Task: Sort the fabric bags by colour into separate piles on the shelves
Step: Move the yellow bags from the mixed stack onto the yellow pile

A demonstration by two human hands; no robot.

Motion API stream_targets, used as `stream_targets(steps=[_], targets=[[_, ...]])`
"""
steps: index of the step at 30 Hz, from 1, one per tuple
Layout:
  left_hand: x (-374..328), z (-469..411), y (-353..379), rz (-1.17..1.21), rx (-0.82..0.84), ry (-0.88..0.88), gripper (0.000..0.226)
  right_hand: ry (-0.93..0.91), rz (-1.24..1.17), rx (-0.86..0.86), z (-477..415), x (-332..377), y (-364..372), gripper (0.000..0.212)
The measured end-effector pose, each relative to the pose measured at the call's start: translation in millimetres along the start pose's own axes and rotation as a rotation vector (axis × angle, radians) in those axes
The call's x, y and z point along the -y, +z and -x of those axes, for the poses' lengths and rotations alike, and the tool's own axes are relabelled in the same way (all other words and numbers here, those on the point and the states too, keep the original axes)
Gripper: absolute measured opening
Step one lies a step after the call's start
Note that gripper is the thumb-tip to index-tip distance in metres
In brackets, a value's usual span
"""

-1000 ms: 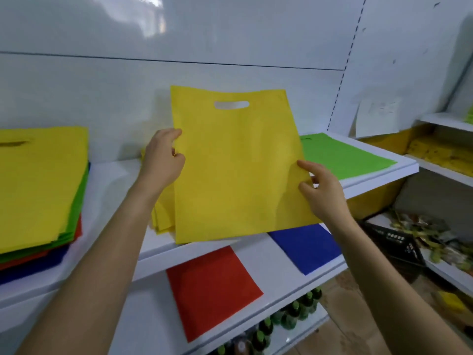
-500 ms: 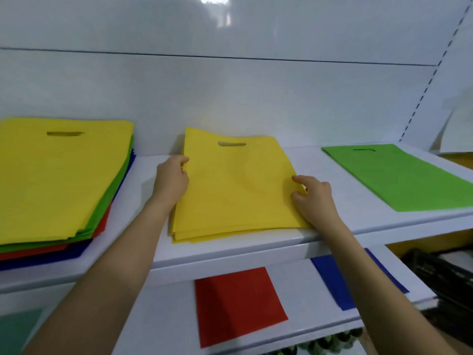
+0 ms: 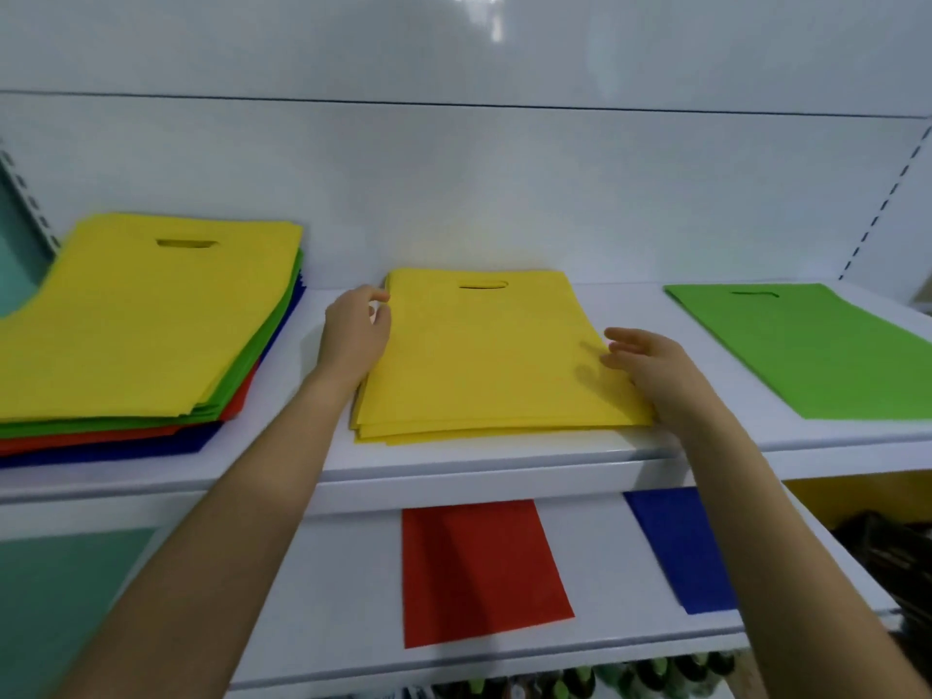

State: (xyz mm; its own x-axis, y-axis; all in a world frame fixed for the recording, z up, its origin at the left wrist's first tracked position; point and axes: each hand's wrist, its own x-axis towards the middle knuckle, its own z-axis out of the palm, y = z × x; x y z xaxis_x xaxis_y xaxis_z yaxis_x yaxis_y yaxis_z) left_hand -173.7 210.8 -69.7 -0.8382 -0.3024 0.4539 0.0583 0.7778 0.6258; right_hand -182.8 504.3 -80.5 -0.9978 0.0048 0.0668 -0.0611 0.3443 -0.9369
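While the left hand [image 3: 355, 330] touches them, yellow bags [image 3: 479, 360] lie stacked.

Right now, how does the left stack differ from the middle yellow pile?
The left stack mixes yellow, green, red and blue bags; the middle pile shows only yellow. The left stack is thicker than the middle pile. Both lie on the upper shelf, yellow on top.

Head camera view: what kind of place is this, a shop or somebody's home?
Most likely a small shop or stockroom: white display shelves with a slotted upright, flat fabric bags sorted by colour, like the yellow pile, and what look like bottles on the lowest shelf.
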Motion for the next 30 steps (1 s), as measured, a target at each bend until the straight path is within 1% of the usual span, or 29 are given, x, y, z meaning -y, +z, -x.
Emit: stream_targets(steps=[1,3,5,7,10,16,22,26,30], targets=[[-4,2,-4,0.018,-0.023,0.016,0.025,-0.006,-0.029,0.019,1,2,-5,0.04],[-13,9,-12,0.052,-0.065,0.053,0.025,-0.093,-0.016,-0.034,5,5,-11,0.036],[-23,21,-19,0.088,-0.099,0.085,0.025,-0.249,0.007,-0.117,16,11,-10,0.031],[-32,36,-26,0.093,-0.121,0.124,0.027,-0.408,-0.001,-0.136,32,20,-4,0.028],[-37,61,-37,0.054,-0.136,0.162,0.031,-0.573,-0.002,-0.061,60,30,13,0.028],[-20,117,-72,0.022,-0.189,0.139,0.034,-0.734,0.061,0.104,107,23,64,0.042],[5,171,-114,0.056,-0.202,0.064,0.032,-0.806,0.04,0.205,158,32,114,0.038],[29,215,-158,0.022,-0.207,0.026,0.033,-0.775,0.055,0.294,209,36,155,0.042],[55,255,-203,0.01,-0.219,-0.018,0.033,-0.76,0.059,0.364,262,42,189,0.036]])
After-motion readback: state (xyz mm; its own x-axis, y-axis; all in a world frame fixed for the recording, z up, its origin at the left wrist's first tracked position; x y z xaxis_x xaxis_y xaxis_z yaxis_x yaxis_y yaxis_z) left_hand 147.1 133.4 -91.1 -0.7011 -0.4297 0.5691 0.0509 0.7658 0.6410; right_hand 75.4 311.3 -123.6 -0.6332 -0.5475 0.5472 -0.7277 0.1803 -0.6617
